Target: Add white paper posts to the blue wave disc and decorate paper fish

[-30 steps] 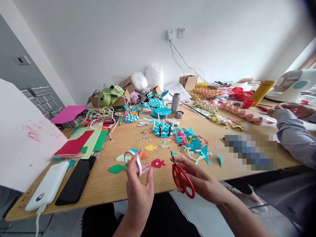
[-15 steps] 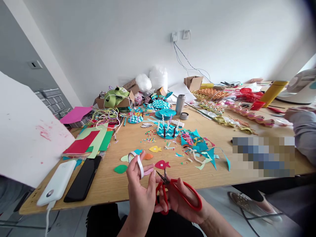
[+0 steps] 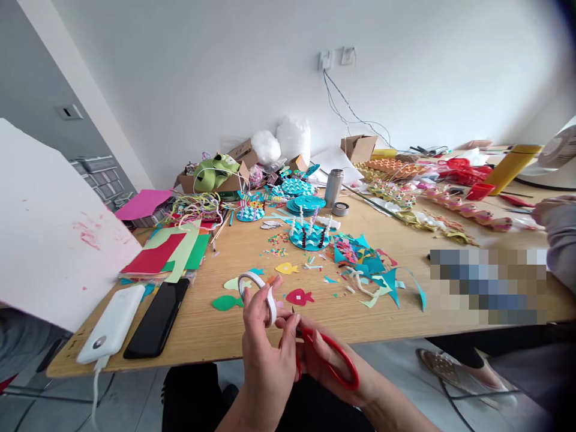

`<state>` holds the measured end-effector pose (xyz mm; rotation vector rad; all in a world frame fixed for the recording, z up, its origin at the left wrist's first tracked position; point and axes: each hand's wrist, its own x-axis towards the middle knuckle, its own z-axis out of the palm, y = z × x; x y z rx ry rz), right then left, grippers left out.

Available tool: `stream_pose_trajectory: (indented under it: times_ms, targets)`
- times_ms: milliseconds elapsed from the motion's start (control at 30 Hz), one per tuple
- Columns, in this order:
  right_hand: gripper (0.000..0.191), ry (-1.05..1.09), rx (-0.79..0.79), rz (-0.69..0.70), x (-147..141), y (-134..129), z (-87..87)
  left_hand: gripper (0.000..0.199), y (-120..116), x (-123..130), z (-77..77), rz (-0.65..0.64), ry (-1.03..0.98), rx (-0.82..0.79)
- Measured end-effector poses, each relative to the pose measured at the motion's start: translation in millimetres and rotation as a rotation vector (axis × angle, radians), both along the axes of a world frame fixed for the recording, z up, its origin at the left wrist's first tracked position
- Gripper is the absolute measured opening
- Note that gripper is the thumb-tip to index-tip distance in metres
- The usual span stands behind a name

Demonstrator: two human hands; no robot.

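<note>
My left hand has a white roll of tape hooped around its fingers. Its thumb and fingertips press together close to the scissor blades; whether a tape end lies between them is too small to see. Red-handled scissors are in my right hand, thumb through one loop, the blades mostly covered by my left fingers. Just beyond my hands lie paper fish: a red fish with a small white square on it, a green fish and a yellow fish. Other paper shapes are partly behind the tape.
A phone and white power bank lie at left by coloured paper. Blue wavy craft pieces, paper scraps and a steel bottle stand or lie further back. Another person's sleeve shows at right.
My hands have come closer together, and the scissor blades, earlier in plain view and apart, are now mostly hidden behind my left fingers. The whole view has shifted slightly.
</note>
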<state>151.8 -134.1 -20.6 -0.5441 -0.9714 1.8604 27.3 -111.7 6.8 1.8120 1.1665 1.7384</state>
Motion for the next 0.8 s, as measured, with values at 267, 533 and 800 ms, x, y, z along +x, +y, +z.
stream_pose_trajectory:
  times_ms: [267, 533, 800]
  targets:
    - [0.050, -0.016, 0.055, 0.002, 5, -6, 2.0, 0.040, 1, -6, 8.5, -0.155, -0.222, -0.218]
    - [0.037, -0.333, 0.298, -0.462, 22, 17, 44.4, 0.028, -1, -14, 5.7, -0.211, -0.091, -0.306]
    - [0.045, -0.775, 0.743, -0.667, 11, 32, 65.7, 0.024, -3, -12, 2.7, -0.235, 0.160, -0.231]
